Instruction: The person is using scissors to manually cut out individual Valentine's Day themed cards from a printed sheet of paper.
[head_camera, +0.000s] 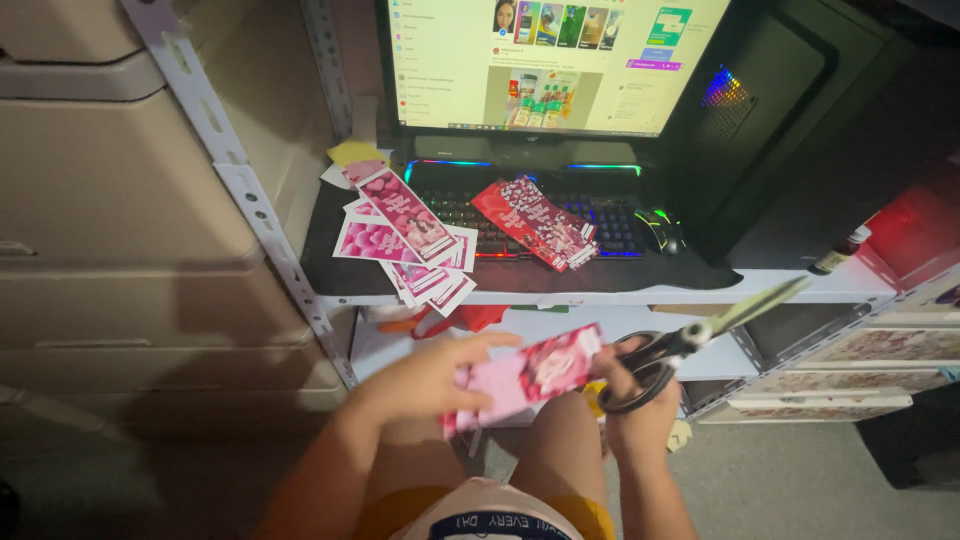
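Note:
My left hand (425, 378) holds a long pink and red printed paper strip (530, 375) in front of my knees. My right hand (640, 405) grips black-handled scissors (690, 340), their blades closed and pointing up to the right, away from the strip. The strip's right end lies close to my right hand's fingers. On the desk above, a pile of pink printed strips and cards (400, 235) lies at the left, and a red printed strip bundle (535, 220) rests across the keyboard (530, 215).
A lit monitor (555, 60) stands behind the backlit keyboard, a mouse (660, 230) to its right. A dark computer case (790, 110) sits at right. Perforated metal shelf posts (250, 200) run down the left. Cardboard boxes (110, 200) stand at far left; a small bottle (838, 252) at right.

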